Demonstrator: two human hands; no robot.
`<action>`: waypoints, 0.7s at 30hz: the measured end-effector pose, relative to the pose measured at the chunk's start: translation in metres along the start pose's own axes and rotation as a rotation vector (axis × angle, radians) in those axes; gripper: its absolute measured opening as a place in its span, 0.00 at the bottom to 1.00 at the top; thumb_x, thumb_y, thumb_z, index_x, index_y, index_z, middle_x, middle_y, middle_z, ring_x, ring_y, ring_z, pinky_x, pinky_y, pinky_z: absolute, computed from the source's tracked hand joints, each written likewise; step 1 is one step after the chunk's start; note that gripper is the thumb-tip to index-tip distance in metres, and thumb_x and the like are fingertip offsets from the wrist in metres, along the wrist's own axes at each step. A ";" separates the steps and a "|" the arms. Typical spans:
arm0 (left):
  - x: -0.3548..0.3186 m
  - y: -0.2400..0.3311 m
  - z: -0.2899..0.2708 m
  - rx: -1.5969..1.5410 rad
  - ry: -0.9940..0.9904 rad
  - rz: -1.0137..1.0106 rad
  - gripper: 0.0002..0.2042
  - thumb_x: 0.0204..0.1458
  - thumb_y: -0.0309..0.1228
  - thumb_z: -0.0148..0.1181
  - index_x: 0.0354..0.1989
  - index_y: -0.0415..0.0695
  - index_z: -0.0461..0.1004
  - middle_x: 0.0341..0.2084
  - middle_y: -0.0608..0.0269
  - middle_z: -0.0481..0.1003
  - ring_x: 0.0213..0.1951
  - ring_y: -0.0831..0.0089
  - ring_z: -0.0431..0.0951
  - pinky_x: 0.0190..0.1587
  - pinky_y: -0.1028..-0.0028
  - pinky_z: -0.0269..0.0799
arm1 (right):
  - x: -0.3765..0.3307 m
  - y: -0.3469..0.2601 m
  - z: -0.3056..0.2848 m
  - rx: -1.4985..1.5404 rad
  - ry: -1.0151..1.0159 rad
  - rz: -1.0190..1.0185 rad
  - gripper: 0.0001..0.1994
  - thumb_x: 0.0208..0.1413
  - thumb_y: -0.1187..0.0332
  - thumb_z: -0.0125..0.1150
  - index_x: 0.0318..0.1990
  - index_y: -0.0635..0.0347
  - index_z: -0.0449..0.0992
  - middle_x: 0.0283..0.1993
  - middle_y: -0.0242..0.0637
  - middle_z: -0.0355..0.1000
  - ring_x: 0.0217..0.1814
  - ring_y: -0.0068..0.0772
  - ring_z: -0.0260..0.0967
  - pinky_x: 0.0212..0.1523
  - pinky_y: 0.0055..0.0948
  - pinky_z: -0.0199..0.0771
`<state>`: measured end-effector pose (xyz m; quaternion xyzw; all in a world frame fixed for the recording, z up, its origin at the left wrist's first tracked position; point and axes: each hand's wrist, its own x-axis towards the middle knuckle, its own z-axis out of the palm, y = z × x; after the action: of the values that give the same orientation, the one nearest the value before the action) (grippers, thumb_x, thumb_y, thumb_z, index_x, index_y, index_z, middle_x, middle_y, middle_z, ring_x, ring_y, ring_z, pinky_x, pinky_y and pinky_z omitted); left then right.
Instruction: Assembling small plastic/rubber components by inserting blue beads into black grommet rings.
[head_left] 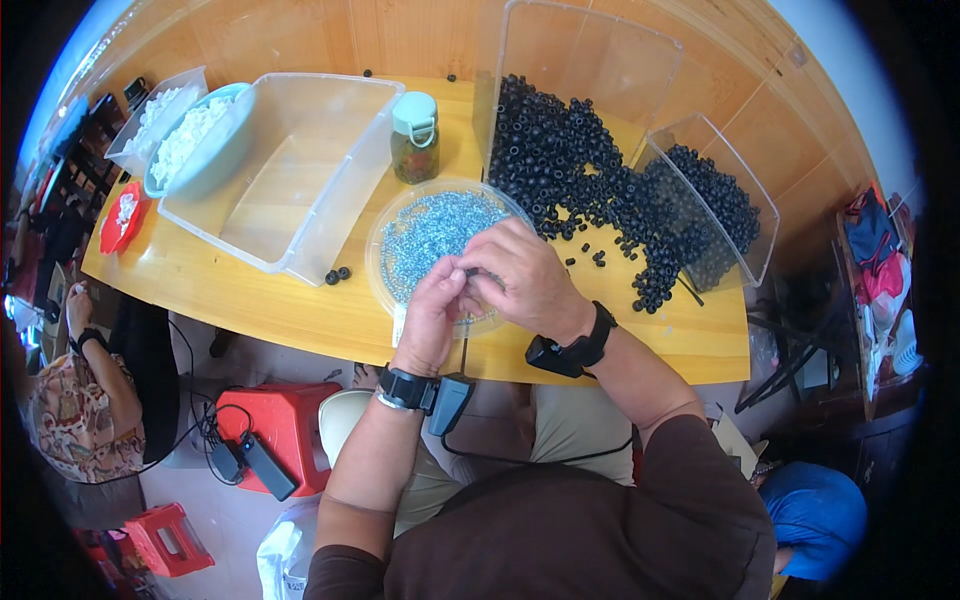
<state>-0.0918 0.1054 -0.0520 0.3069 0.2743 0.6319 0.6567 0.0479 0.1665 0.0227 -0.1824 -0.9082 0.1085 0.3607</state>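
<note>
My left hand (437, 310) and my right hand (527, 277) meet over the near right part of a round clear tray (374, 246). Their fingertips are pinched together, and a bit of something small and dark shows between them, mostly hidden by the fingers. Many small shiny blue pieces (440, 228) fill the tray. Just beyond my right hand, a big heap of small black hollow round pieces (560, 150) spreads over the table, partly out of a clear bin (600, 40) lying tipped over. A few loose black pieces (338, 274) lie left of the tray.
A clear plastic bin (290, 170) stands to the left, beside a pale green bowl (232, 140) of white pieces and a red dish (121, 217). A lidded bottle (415, 137) is behind the tray. Another clear bin (760, 235) holds black pieces. A person's hand (78, 310) shows far left.
</note>
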 end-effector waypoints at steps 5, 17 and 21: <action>-0.001 0.001 -0.001 0.094 0.055 0.015 0.16 0.60 0.38 0.48 0.47 0.37 0.69 0.34 0.61 0.74 0.33 0.74 0.75 0.37 0.77 0.72 | -0.001 -0.001 0.001 0.038 -0.005 0.037 0.07 0.43 0.75 0.60 0.32 0.60 0.75 0.35 0.37 0.71 0.41 0.40 0.67 0.43 0.34 0.70; 0.001 0.024 -0.025 -0.106 0.180 0.213 0.15 0.61 0.42 0.46 0.37 0.41 0.68 0.28 0.58 0.72 0.32 0.63 0.76 0.33 0.72 0.71 | -0.015 0.031 0.010 0.086 -0.258 0.178 0.04 0.47 0.71 0.58 0.28 0.59 0.77 0.29 0.36 0.73 0.38 0.43 0.70 0.39 0.37 0.71; 0.002 0.023 -0.029 -0.169 0.178 0.213 0.14 0.61 0.40 0.45 0.38 0.40 0.68 0.29 0.57 0.73 0.32 0.63 0.77 0.32 0.71 0.72 | -0.024 0.027 0.026 -0.104 -0.335 0.094 0.04 0.46 0.70 0.56 0.25 0.58 0.76 0.26 0.37 0.71 0.35 0.41 0.69 0.37 0.37 0.71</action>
<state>-0.1281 0.1096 -0.0537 0.2207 0.2433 0.7435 0.5825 0.0527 0.1791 -0.0196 -0.2223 -0.9505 0.1071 0.1890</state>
